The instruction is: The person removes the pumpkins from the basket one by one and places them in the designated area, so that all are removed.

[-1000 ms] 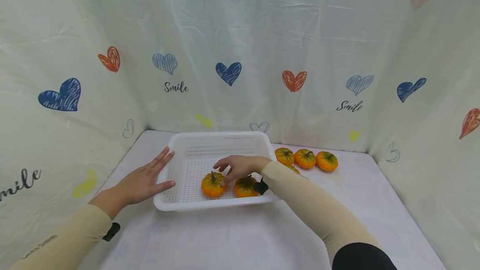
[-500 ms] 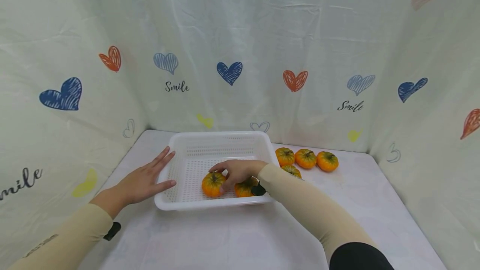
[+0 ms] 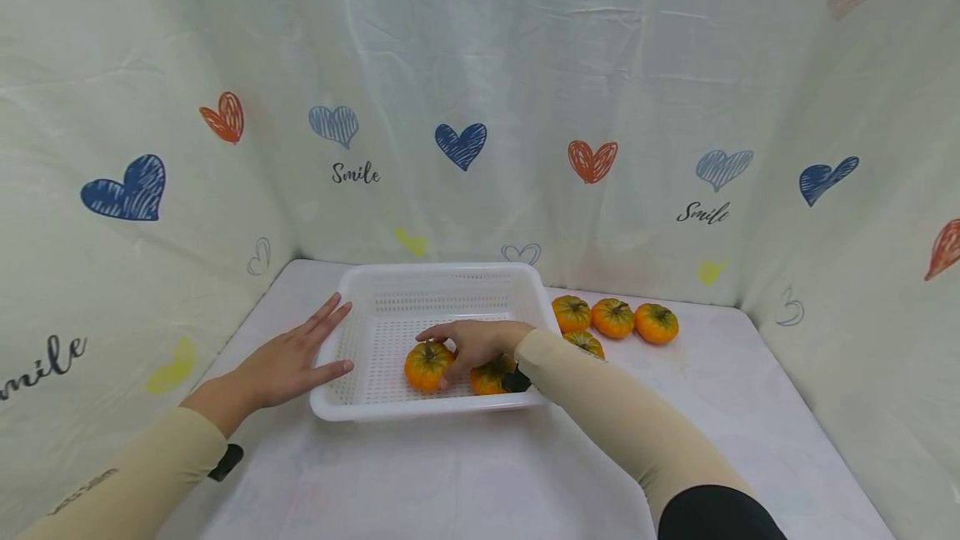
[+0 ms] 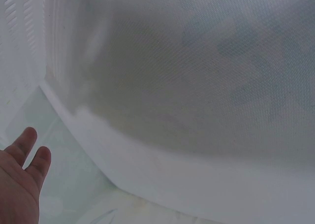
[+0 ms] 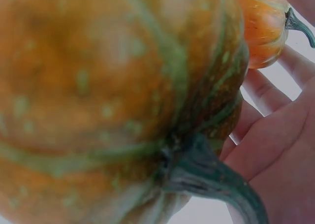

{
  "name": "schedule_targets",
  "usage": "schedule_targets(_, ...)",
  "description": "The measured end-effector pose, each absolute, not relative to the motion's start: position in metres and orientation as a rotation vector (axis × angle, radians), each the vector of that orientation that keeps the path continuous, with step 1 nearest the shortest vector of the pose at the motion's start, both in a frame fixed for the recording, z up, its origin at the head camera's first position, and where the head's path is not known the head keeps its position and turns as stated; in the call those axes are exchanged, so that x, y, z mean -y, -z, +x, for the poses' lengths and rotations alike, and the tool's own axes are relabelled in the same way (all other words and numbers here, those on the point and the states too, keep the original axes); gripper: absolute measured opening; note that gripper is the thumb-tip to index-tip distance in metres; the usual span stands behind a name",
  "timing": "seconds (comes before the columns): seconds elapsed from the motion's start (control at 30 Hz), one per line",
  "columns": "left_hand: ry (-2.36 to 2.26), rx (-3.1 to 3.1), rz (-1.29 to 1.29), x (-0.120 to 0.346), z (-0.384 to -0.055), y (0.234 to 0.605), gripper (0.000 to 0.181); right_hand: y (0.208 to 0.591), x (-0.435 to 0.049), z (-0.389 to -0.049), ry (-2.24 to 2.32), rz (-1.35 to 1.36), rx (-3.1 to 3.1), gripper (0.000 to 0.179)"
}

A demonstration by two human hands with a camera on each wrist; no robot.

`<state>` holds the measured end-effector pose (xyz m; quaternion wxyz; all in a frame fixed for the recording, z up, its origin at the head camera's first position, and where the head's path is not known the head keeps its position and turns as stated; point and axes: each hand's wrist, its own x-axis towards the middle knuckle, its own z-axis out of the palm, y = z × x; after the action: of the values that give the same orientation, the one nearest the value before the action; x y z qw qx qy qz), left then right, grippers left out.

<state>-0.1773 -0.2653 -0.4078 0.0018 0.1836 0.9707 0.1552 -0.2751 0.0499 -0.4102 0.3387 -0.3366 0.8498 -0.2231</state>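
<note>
Inside the white perforated plastic basket [image 3: 427, 412], I see the right hand [image 3: 482, 342] gripping a round orange-and-green pumpkin [image 3: 426, 370] beside a second pumpkin [image 3: 488, 379]; the left hand [image 3: 281, 367] spreads wide at the left rim.

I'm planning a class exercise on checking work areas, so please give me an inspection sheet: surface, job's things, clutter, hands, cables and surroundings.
Surface: white table.
Job's things: white perforated basket holding a left pumpkin and a right pumpkin, the latter partly hidden by the right wrist; four other pumpkins on the table, right of the basket.
Clutter: nothing seen.
Hands: left hand, fingers spread, at the basket's left rim; right hand holds the left pumpkin inside the basket.
Cables: nothing seen.
Surroundings: pale curtain printed with hearts and "Smile", behind and beside the table.
</note>
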Motion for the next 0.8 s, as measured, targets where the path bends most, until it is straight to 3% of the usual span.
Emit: schedule_targets(0.8,-0.484,-3.048,0.578,0.2647,-0.1762,0.4063,0.089,0.4056,-0.0500,-0.2746,0.627,-0.895,-2.231,0.073)
